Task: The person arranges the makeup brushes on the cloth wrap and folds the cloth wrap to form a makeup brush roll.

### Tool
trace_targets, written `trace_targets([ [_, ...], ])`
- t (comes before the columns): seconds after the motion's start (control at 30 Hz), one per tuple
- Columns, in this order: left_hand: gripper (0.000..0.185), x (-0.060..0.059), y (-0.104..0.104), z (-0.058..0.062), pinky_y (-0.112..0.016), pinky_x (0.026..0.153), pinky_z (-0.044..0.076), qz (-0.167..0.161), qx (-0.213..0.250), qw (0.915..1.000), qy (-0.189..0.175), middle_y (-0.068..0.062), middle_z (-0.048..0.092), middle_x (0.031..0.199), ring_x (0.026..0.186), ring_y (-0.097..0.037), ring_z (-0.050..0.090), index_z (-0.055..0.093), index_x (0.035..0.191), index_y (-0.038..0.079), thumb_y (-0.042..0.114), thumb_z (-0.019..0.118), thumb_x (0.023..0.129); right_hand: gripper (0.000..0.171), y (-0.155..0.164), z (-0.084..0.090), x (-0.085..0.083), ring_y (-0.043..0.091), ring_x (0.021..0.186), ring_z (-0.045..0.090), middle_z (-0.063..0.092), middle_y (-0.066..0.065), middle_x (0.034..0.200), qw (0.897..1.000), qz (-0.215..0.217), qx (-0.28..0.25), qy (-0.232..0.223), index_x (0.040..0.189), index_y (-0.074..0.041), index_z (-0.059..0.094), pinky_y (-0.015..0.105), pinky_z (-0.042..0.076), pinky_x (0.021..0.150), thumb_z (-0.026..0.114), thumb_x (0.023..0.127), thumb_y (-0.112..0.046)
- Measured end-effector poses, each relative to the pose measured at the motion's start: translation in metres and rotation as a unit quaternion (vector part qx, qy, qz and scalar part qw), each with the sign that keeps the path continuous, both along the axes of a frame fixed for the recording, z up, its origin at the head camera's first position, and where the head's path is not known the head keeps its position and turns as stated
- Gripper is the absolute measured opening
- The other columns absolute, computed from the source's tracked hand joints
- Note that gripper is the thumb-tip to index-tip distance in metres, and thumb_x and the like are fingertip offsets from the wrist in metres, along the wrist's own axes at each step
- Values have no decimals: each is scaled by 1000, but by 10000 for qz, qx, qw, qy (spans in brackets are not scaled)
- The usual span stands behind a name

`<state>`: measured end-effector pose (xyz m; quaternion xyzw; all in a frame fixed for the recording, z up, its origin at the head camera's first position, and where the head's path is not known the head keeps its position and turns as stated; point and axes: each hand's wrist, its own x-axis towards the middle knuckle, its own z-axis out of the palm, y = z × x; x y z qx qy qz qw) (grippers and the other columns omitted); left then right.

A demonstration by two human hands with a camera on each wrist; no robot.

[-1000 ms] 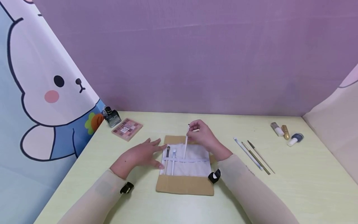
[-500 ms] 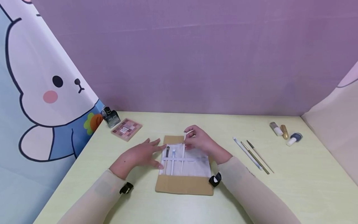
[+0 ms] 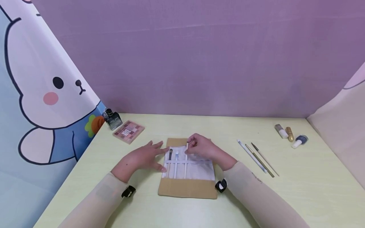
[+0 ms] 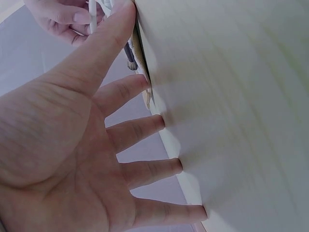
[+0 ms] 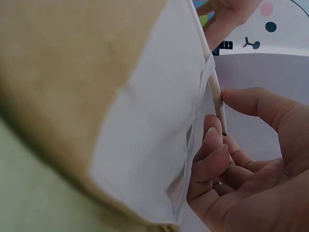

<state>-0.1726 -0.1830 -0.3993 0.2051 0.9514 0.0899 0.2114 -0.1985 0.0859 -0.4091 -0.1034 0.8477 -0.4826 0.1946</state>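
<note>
A makeup brush roll (image 3: 188, 189) of brown and white cloth lies unfolded on the table. My right hand (image 3: 201, 148) pinches the upper end of a slim white makeup brush (image 3: 186, 164), whose handle passes under the roll's elastic strap. Thumb and fingers around that brush (image 5: 216, 82) show in the right wrist view. To its left, a dark-headed brush (image 3: 169, 166) and a pale blue brush (image 3: 176, 166) sit under the same strap. My left hand (image 3: 142, 162) is spread, its thumb and forefinger resting at the roll's left edge; its fingers (image 4: 145, 171) are straight in the left wrist view.
Right of the roll lie a pale blue brush (image 3: 253, 157), a gold one (image 3: 260, 160) and a thin dark-tipped one (image 3: 265, 159). An eyeshadow palette (image 3: 129, 132) and dark bottle (image 3: 113, 119) stand back left. Small bottles (image 3: 300, 141) and a gold tube (image 3: 289, 134) lie back right.
My right hand has moved down and slightly left, sliding the white brush further through the strap toward the lower brown flap. The left hand stays at the roll's edge.
</note>
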Motion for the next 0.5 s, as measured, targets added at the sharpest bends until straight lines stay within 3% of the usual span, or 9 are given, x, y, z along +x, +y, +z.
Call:
trace_targets([
  [0.23, 94, 0, -1, 0, -72, 122, 38, -76, 64, 10000, -2, -22, 28, 176, 157, -65, 24, 46, 164, 20, 57, 83, 86, 38, -2, -2, 5, 15, 85, 58, 66, 3, 97, 9984, 235, 458, 240, 121, -4, 64, 24, 48, 73, 83, 90, -11],
  [0.5, 94, -1, 0, 0, -70, 124, 37, -48, 54, 10000, -11, -20, 28, 177, 158, -63, 23, 45, 164, 21, 58, 83, 86, 23, -4, -1, 13, 14, 82, 57, 65, 2, 95, 9893, 600, 1162, 646, 116, -7, 68, 25, 46, 69, 77, 98, -19],
])
